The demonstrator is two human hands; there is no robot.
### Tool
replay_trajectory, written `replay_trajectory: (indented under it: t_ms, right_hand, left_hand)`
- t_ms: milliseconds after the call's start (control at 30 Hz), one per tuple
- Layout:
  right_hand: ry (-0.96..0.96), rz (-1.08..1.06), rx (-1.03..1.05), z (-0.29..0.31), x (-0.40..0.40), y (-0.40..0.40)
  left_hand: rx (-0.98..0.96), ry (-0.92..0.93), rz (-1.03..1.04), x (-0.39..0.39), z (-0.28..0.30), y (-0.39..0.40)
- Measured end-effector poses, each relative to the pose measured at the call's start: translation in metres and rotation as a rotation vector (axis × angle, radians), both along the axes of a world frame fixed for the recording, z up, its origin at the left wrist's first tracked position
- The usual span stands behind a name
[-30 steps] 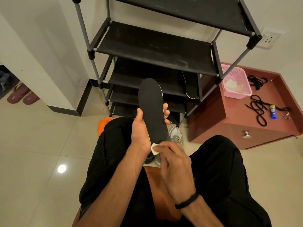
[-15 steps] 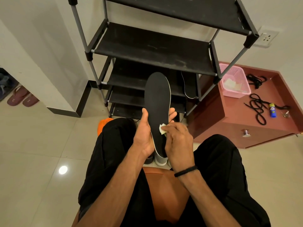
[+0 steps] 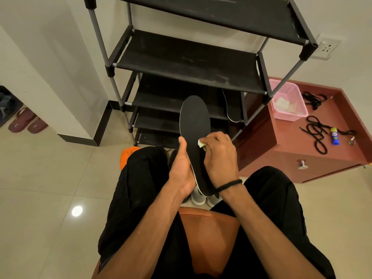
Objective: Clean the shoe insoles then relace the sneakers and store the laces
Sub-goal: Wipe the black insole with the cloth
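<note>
Faintly, blue tube (image 3: pixel 334 136), label unreadable

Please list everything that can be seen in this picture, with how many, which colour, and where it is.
black flat shoe insole: 1, black, held upright before the rack
second black insole: 1, black with a pale edge, on a lower rack shelf
small pale wipe: 1, whitish, pressed on the held insole
black metal-framed shoe rack: 1, black, against the wall
grey sneakers: 2, grey, on the floor under the hands
red-brown cabinet: 1, right
pink plastic basket: 1, on the cabinet
black laces: 2 bundles, on the cabinet
blue-yellow tube: 1, beside the laces
maroon slippers: 2, far left
left hand: holds the insole
right hand: pinches the wipe
</note>
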State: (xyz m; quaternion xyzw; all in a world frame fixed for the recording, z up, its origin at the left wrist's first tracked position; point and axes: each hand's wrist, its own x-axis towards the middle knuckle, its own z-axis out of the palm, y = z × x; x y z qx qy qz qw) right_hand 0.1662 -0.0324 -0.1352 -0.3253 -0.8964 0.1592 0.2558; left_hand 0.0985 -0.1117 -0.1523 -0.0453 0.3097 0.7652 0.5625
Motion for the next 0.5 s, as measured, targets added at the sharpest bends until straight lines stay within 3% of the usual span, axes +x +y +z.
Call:
replay_trajectory:
  t_ms: [100,267,500]
  right_hand:
    - [-0.031,0.016,-0.052,0.003,-0.011,0.009]
    - [0.107,0.01,-0.296,-0.007,0.022,-0.025]
    - [0.291,-0.102,-0.863,-0.002,0.066,-0.047]
  left_hand:
    - [-0.023,0.029,0.015,-0.005,0.0,0.0]
    - [-0.057,0.02,0.093,-0.018,-0.01,0.0]
    - [-0.049,0.015,0.13,-0.018,-0.006,0.003]
